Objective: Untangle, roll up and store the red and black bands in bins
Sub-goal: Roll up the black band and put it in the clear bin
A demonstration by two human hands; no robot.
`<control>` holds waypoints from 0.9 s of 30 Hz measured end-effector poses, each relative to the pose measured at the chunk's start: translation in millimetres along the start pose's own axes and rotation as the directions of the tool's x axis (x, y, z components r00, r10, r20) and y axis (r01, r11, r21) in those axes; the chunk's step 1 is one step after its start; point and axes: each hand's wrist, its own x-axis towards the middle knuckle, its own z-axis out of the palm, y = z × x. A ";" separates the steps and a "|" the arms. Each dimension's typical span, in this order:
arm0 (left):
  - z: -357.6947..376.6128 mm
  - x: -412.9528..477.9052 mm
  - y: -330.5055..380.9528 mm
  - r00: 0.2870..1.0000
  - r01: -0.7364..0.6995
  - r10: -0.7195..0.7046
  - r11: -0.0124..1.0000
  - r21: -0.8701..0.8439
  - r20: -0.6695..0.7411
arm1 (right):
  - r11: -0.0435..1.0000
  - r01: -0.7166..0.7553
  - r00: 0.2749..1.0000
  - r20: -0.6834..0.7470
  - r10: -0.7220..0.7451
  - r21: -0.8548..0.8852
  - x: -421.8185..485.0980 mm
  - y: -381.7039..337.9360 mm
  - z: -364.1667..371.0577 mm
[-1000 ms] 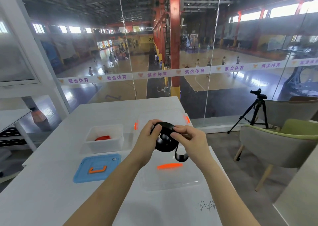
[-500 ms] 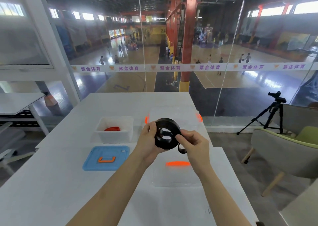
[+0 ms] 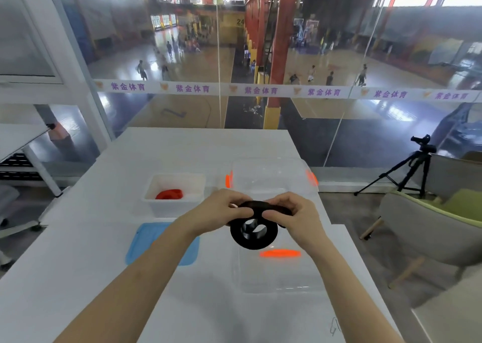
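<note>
both hands meeting above white table point(image 3: 86, 277): left hand point(image 3: 219, 209) and right hand point(image 3: 294, 217) pinching rolled black band point(image 3: 254, 234) at top, roll hanging between. red band point(image 3: 169, 194) lying coiled in white bin point(image 3: 156, 207), left of hands.

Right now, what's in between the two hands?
The rolled-up black band. The left hand and the right hand each pinch its upper part. The head view shows this.
</note>
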 end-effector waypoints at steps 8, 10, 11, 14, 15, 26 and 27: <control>-19.8 31.3 -32.5 0.998 0.016 -0.028 0.975 -0.220 -0.051 | 0.989 -0.021 0.981 -0.189 0.048 0.143 26.5 19.7 16.6; -19.7 40.7 -42.1 0.996 0.033 -0.052 0.963 -0.267 -0.065 | 0.988 -0.035 0.979 -0.196 0.065 0.151 37.9 25.2 16.9; -19.8 45.7 -46.2 0.995 0.040 -0.064 0.954 -0.297 -0.073 | 0.988 -0.038 0.977 -0.203 0.069 0.152 45.1 27.5 16.7; -19.8 66.7 -57.0 0.990 0.052 -0.098 0.921 -0.386 -0.099 | 0.988 -0.041 0.968 -0.238 0.076 0.148 70.0 37.5 15.9; -19.9 75.8 -60.2 0.988 0.055 -0.110 0.909 -0.414 -0.111 | 0.988 -0.045 0.965 -0.250 0.081 0.147 78.6 41.6 15.0; -18.3 192.2 -87.7 0.908 0.140 -0.354 0.761 -0.634 -0.224 | 0.978 -0.196 0.974 -0.132 0.185 -0.074 183.9 95.4 -11.0; -17.2 202.5 -91.8 0.901 0.151 -0.373 0.751 -0.643 -0.224 | 0.975 -0.201 0.974 -0.126 0.189 -0.097 195.1 100.5 -12.1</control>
